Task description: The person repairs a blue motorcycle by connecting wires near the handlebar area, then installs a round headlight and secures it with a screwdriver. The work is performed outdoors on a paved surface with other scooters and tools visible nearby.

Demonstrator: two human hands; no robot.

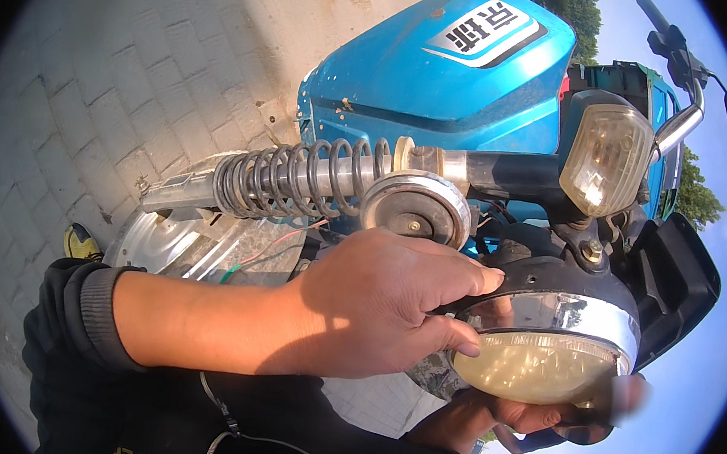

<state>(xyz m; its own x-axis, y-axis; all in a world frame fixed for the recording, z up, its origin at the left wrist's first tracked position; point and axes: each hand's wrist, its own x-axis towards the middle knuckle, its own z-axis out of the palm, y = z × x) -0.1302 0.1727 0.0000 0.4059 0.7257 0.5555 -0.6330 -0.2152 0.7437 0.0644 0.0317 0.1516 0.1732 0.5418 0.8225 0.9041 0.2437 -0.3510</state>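
A round headlight with a chrome rim (563,314), yellowish lens (539,369) and black housing (554,276) sits at the front of a blue motor vehicle. My left hand (383,300) reaches in from the left and pinches the headlight's near side, index finger on the housing edge, thumb by the lens. Partly hidden behind the lens, my right hand (528,415) is at its far lower side, beside a dark shiny rounded object (585,431); one part there is blurred, and its hold is unclear. A bolt (593,250) shows on the housing's mount.
A round horn (415,215) lies beside a coil-spring fork (303,173). Above are a blue body panel (439,97), a clear turn signal (606,161) and a handlebar (680,128). Red and green wires (278,242) hang near the metal fender (155,241). Paving (90,93) lies at left.
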